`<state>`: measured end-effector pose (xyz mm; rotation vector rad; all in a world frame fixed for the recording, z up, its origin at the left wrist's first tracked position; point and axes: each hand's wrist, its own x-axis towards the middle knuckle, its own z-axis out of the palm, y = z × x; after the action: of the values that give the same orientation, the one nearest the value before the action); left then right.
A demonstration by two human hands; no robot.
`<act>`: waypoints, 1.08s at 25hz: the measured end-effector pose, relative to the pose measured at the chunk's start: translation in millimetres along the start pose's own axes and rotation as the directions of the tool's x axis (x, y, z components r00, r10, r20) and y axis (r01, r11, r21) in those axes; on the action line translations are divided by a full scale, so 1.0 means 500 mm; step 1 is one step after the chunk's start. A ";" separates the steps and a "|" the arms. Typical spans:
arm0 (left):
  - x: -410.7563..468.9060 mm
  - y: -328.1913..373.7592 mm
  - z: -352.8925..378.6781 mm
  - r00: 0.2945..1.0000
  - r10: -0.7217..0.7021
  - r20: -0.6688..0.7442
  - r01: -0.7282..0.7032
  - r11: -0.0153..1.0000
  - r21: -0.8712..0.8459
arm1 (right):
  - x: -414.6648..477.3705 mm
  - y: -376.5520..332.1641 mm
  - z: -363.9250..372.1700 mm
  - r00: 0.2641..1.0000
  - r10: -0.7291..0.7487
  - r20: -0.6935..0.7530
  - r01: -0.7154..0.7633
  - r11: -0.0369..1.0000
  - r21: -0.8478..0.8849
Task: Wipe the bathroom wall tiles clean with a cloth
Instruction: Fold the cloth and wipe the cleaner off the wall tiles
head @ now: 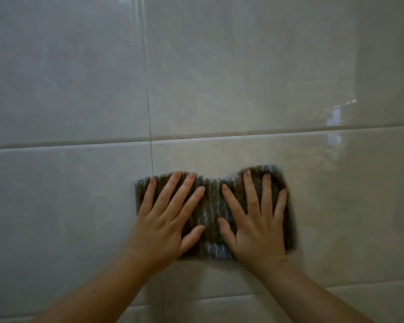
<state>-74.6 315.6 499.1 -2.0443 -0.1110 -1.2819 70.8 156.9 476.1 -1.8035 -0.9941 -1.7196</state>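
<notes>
A dark brown-and-grey striped cloth [210, 207] lies flat against the glossy beige wall tiles [243, 78], low in the middle of the view. My left hand [166, 220] presses its left half with fingers spread. On its right half, my right hand [258, 227] presses the same way, palm flat. The two thumbs almost meet at the cloth's centre. The cloth's upper right corner looks blurred. Its lower edge is partly hidden by my palms.
A vertical grout line [147, 89] runs down just left of the cloth, and a horizontal one [289, 131] crosses above it. Another horizontal joint [219, 297] lies below my wrists. A bright reflection [334, 115] shows on the tile at right.
</notes>
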 end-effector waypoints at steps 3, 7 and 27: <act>0.079 0.017 -0.007 1.000 -0.008 -0.028 0.008 1.000 -0.002 | 0.055 0.060 -0.009 0.999 0.024 -0.038 -0.025 0.999 -0.024; 0.174 0.071 -0.014 0.992 -0.110 -0.063 0.109 0.994 -0.015 | 0.082 0.126 -0.014 0.984 0.159 -0.085 -0.161 0.987 -0.022; 0.200 0.249 0.022 0.993 0.111 -0.028 -0.111 0.994 0.007 | -0.065 0.243 -0.021 0.981 0.193 -0.033 -0.194 0.979 -0.066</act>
<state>36.2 201.1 513.0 -1.9985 0.0125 -1.2397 157.0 65.4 463.9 -1.8485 -0.7296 -1.6712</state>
